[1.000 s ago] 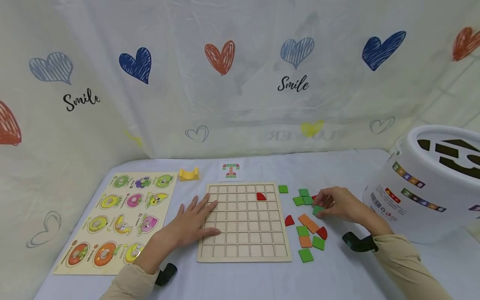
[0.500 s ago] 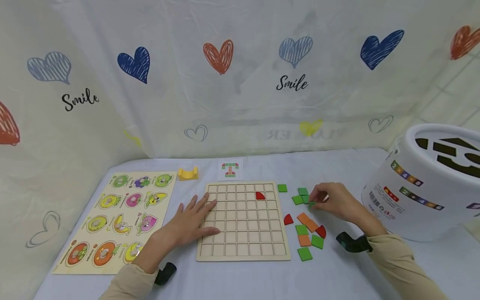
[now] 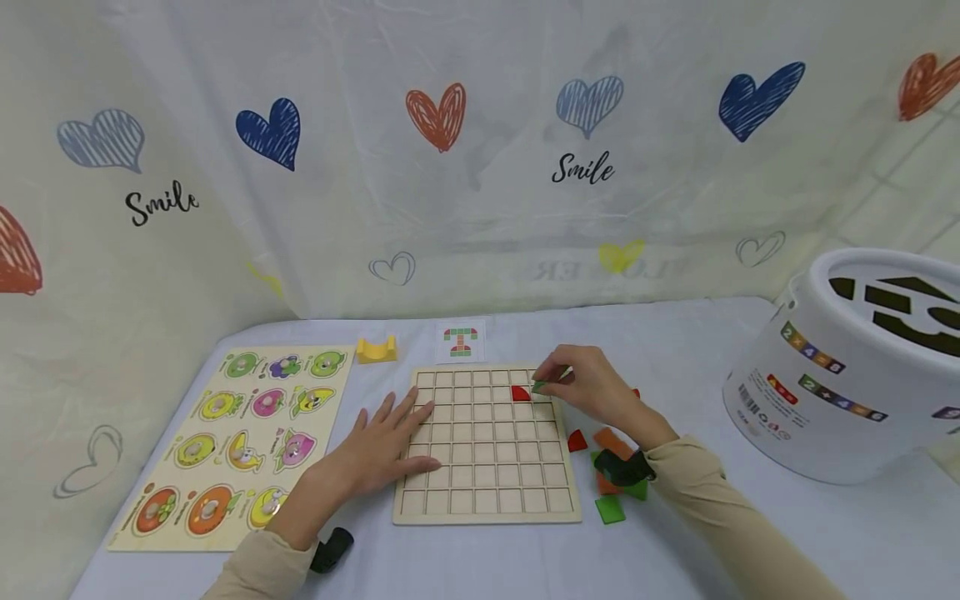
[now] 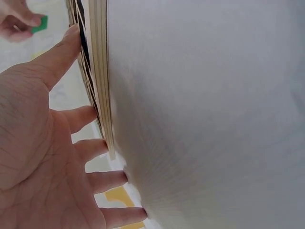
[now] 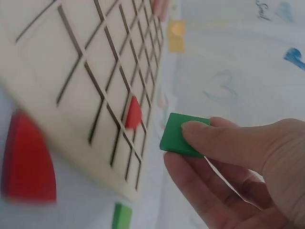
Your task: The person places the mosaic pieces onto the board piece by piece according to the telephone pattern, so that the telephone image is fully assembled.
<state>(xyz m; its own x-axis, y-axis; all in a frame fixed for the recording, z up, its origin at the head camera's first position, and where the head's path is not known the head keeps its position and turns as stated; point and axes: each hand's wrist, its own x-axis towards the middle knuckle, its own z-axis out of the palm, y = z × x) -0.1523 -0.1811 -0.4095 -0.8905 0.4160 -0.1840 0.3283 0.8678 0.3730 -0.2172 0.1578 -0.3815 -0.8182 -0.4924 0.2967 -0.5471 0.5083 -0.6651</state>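
Note:
A wooden grid board [image 3: 487, 518] lies at the middle of the table, with one red quarter-circle piece [image 3: 521, 393] in a cell of its second row. My right hand [image 3: 588, 385] pinches a green square tile [image 5: 178, 135] between thumb and fingers, over the board's far right corner, just right of the red piece. My left hand [image 3: 378, 446] rests with spread, straight fingers on the board's left edge; in the left wrist view its thumb and fingertips lie along the layered wooden side [image 4: 100, 62].
Loose green, orange and red pieces [image 3: 611, 509] lie right of the board, partly hidden by my right wrist. A pattern card [image 3: 461, 342] and a yellow holder [image 3: 377, 349] stand behind. A fruit puzzle board [image 3: 172, 537] is left; a white bucket [image 3: 795, 400] stands right.
My right hand has carried the green tile left, from the loose pieces to over the board's far right corner. My left hand has stayed on the board's left edge.

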